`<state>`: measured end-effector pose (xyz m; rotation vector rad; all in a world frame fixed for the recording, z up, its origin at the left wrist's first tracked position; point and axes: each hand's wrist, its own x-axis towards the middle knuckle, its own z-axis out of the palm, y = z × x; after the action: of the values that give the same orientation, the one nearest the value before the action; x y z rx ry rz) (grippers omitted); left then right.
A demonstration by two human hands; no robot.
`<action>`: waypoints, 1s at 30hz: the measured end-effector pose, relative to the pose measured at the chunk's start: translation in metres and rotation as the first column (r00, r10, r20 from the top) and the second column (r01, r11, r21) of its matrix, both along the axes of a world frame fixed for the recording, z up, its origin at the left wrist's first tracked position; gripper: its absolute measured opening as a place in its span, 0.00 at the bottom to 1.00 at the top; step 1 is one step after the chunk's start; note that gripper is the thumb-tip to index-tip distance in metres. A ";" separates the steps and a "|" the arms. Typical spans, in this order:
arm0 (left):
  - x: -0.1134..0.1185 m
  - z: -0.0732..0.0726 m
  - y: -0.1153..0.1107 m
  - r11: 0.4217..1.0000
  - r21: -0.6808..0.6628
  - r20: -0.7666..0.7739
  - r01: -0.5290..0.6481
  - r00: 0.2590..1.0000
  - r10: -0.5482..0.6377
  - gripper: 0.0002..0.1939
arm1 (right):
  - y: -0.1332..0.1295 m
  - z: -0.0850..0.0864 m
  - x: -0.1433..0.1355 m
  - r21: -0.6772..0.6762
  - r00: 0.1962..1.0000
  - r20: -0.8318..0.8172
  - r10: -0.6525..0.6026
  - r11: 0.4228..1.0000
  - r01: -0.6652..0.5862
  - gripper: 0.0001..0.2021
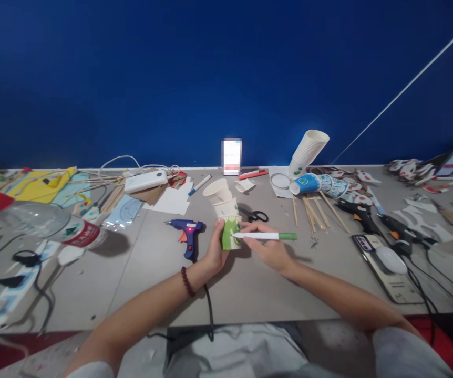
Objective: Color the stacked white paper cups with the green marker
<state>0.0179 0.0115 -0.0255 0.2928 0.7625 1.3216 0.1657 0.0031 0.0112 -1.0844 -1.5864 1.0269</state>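
Seemingly unlabelled, green marker (266, 236) in right hand (268, 249) touches cup (230, 232).

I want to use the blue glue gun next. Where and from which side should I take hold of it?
Probably grip the glue gun by its handle, which points toward you, coming from the near side. The nozzle points left and may be hot, since a red light shows on the body. The left hand, holding the cup, lies just right of it.

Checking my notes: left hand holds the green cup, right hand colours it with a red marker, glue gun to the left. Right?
Not quite: in the head view the marker in the right hand is green, not red. The left hand does hold the green cup, with the glue gun to its left.
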 end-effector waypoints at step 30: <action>0.001 0.000 0.000 1.000 -0.024 -0.006 -0.006 1.000 0.006 0.21 | 0.000 0.001 0.001 -0.026 0.999 -0.022 0.023 0.999 -0.024 0.01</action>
<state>0.0186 0.0116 -0.0257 0.2757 0.7843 1.3165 0.1667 0.0029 0.0126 -1.0707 -1.5758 1.0744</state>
